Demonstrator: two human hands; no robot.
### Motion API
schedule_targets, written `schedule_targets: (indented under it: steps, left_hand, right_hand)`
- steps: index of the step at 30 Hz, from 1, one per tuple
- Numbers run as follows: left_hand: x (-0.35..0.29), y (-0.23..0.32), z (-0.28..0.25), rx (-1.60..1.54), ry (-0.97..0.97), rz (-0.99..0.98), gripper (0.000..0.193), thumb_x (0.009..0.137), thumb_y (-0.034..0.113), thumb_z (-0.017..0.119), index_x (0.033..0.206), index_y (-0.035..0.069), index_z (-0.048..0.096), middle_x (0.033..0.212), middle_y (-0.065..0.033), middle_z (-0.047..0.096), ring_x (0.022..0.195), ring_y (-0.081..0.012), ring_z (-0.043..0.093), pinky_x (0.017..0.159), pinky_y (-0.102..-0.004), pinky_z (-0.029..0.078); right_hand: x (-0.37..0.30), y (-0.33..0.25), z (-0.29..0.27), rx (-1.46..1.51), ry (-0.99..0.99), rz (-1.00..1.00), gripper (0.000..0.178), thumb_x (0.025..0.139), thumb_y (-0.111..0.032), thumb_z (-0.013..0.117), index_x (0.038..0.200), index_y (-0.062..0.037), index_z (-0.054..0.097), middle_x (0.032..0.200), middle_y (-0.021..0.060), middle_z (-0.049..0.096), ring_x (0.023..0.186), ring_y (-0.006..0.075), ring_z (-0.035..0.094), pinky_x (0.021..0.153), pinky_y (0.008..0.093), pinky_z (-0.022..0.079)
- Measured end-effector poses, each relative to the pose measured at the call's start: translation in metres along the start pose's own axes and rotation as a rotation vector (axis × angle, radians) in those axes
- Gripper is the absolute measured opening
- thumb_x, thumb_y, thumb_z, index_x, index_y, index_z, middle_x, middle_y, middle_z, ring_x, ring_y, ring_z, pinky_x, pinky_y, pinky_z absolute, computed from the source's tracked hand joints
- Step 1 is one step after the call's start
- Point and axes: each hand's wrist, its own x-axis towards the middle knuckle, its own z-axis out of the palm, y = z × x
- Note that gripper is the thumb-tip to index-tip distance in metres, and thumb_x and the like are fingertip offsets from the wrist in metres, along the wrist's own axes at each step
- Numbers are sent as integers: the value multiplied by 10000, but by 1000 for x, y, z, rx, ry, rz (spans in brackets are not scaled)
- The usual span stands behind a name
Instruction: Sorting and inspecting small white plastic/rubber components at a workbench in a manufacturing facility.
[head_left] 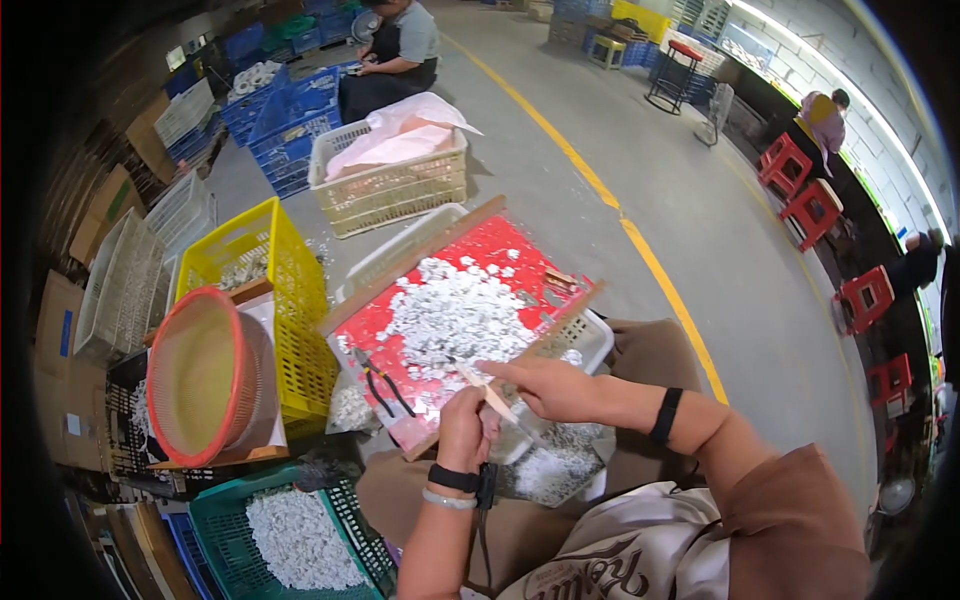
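On my lap a red board [470, 246] with wooden edge strips carries a heap of small white pieces [450, 315]. At the board's near edge my left hand [466, 432] is closed, its fingers bent around something too small to make out. Close beside it, my right hand [552, 388] grips a pale flat strip [497, 403], which slants down between the two hands. Pliers [384, 384] with dark and yellow handles lie on the board left of my hands. Below my hands sits a white tub [600, 345] holding more small pieces, partly hidden by the board and my arms.
To the left stand a yellow crate [305, 300], an orange-rimmed sieve [240, 375] and a green basket [215, 525] of white pieces. Ahead is a cream crate [390, 195] with pink sheeting. A co-worker [400, 55] sits beyond blue crates [295, 130]. Red stools [785, 165] line the right.
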Motion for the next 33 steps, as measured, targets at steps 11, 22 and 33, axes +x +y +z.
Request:
schedule_targets:
  steps: [11,22,33]
  left_hand:
    - [-66,-32,72,686,-200,-199,268,958,235,445,964,31,618,798,-22,639,650,-79,571,524,-213,440]
    - [-143,-91,83,574,337,144,187,946,151,473,987,33,612,825,-55,634,630,-102,555,526,-228,444]
    - [-77,-111,65,610,189,82,179,935,139,487,999,29,613,831,-43,618,653,-91,563,547,-217,468]
  right_hand:
    - [-83,86,36,258,72,-47,268,888,-253,548,1014,-17,553,753,159,636,673,325,634,585,410,495]
    - [-67,189,27,941,-149,615,567,931,-483,349,946,-26,684,592,113,574,440,201,572,456,307,516]
    - [-83,216,55,927,29,777,307,705,-238,681,770,57,622,600,153,575,403,206,558,391,315,504]
